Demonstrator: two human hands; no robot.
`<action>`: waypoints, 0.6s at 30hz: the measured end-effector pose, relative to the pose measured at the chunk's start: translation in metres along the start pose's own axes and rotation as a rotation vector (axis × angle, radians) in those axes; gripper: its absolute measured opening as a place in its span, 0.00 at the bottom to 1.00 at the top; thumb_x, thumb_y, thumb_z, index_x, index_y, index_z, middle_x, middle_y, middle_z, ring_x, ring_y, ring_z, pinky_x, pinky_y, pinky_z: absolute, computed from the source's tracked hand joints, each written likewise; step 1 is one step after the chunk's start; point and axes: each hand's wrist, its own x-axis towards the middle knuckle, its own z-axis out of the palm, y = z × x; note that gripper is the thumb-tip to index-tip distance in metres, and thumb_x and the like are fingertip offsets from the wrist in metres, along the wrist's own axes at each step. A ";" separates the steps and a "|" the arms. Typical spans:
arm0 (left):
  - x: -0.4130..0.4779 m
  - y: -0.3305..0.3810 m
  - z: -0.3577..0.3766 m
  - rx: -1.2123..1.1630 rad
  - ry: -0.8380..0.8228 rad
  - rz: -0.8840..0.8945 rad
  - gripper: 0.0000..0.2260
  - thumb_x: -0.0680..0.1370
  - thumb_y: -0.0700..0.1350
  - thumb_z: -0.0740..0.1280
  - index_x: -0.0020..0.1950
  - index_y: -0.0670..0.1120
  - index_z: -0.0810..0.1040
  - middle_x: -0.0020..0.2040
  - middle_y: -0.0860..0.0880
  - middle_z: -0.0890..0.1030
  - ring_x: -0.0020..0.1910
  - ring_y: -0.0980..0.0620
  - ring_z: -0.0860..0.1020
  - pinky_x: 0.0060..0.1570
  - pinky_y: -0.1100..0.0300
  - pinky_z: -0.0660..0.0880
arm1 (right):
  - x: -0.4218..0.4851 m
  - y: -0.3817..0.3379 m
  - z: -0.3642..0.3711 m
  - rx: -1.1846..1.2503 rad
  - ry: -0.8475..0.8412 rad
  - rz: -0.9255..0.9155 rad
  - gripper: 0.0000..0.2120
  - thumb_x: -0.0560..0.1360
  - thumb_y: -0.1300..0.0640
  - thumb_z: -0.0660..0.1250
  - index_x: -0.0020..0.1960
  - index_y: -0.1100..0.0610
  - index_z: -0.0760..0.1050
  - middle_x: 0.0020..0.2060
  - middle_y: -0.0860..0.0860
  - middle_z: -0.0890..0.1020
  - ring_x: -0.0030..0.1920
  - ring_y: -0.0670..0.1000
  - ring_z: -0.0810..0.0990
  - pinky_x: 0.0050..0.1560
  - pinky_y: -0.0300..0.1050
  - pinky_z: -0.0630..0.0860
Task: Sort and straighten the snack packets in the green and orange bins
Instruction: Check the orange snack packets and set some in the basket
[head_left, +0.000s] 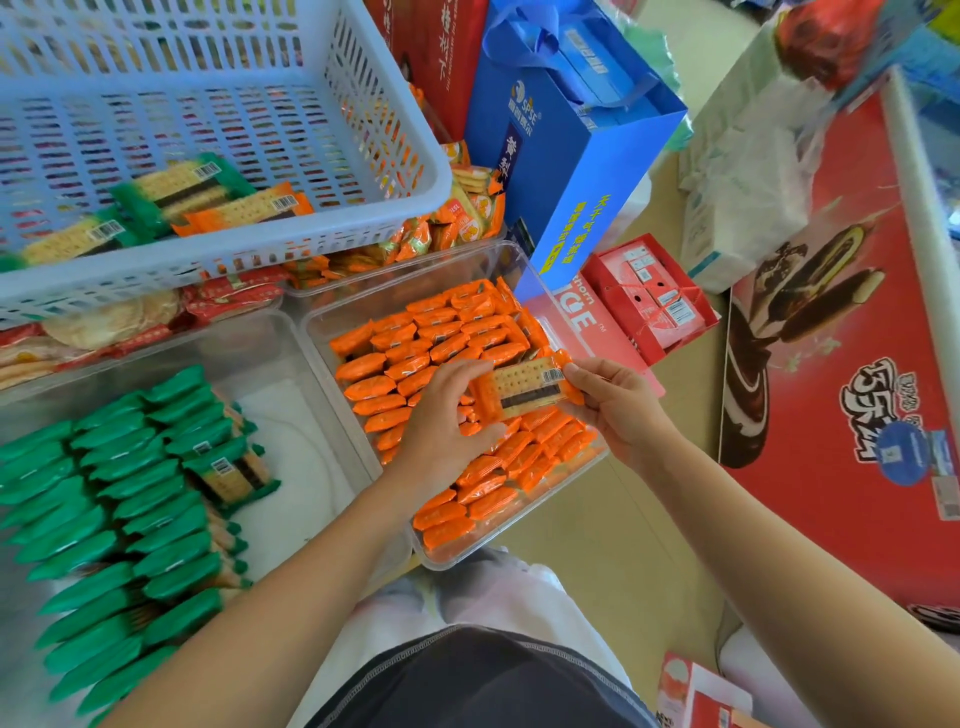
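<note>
An orange cracker packet (524, 387) hangs flat over the clear bin of orange packets (519, 535). My left hand (447, 415) pinches its left end and my right hand (618, 400) pinches its right end. Rows of orange packets (447, 332) stand on edge in that bin. To the left, a clear bin (311, 415) holds rows of green packets (104, 493), with one green packet (228, 475) lying face up on top. Its right part shows bare white floor.
A white mesh basket (363, 130) at the upper left holds loose green and orange packets (208, 197). Behind are more snack bins, a blue gift bag (576, 135), small red boxes (649, 296) and a large red carton (857, 332) at the right.
</note>
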 end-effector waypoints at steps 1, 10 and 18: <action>0.001 -0.001 0.000 0.064 0.020 0.023 0.27 0.76 0.44 0.73 0.72 0.53 0.68 0.68 0.56 0.67 0.66 0.58 0.68 0.61 0.62 0.72 | 0.002 -0.001 -0.001 -0.006 -0.012 0.005 0.02 0.78 0.63 0.66 0.47 0.60 0.77 0.41 0.55 0.84 0.37 0.47 0.85 0.35 0.37 0.80; 0.011 0.005 -0.003 -0.309 -0.063 -0.236 0.17 0.84 0.51 0.54 0.57 0.47 0.81 0.50 0.49 0.85 0.51 0.59 0.81 0.52 0.67 0.76 | 0.011 -0.004 -0.012 -0.144 -0.246 -0.101 0.08 0.72 0.55 0.69 0.50 0.57 0.78 0.39 0.51 0.81 0.40 0.48 0.80 0.43 0.40 0.80; 0.019 0.011 0.000 -0.450 -0.143 -0.475 0.18 0.84 0.55 0.50 0.55 0.53 0.79 0.45 0.44 0.86 0.50 0.50 0.81 0.53 0.54 0.72 | 0.019 0.003 -0.018 -0.242 -0.162 -0.176 0.05 0.76 0.57 0.67 0.45 0.59 0.77 0.31 0.54 0.77 0.28 0.46 0.74 0.35 0.37 0.74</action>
